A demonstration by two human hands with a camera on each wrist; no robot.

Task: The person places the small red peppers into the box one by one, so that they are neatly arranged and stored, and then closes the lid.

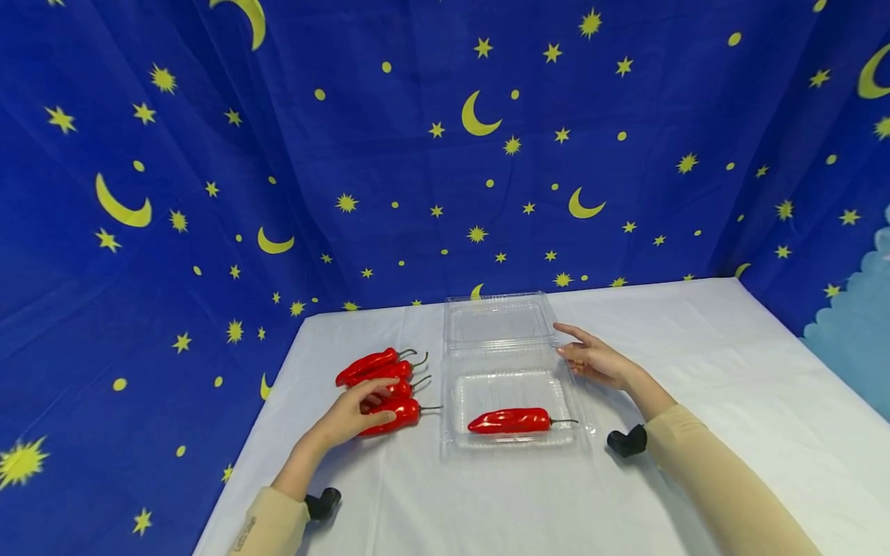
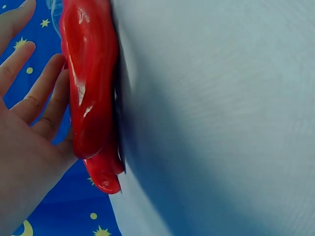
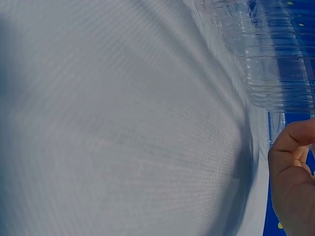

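Several glossy red chili peppers (image 1: 375,371) with green stems lie side by side on the left of the table. My left hand (image 1: 358,413) is over the nearest ones, its fingers spread and loosely bent; in the left wrist view they are beside a pepper (image 2: 91,78) and not closed round it. A clear plastic clamshell box (image 1: 459,390) lies with its lid (image 1: 499,323) laid back. In its base, near the front, lies one red pepper (image 1: 511,421). At the box's right edge, by the hinge, is my right hand (image 1: 594,361), index finger extended; contact is unclear.
A white cloth covers the table (image 1: 667,340). Behind it and to the left hangs a blue curtain (image 1: 417,177) with yellow moons and stars. A light blue scalloped shape (image 1: 855,332) shows at the far right. Black wrist devices (image 1: 627,441) sit at both cuffs.
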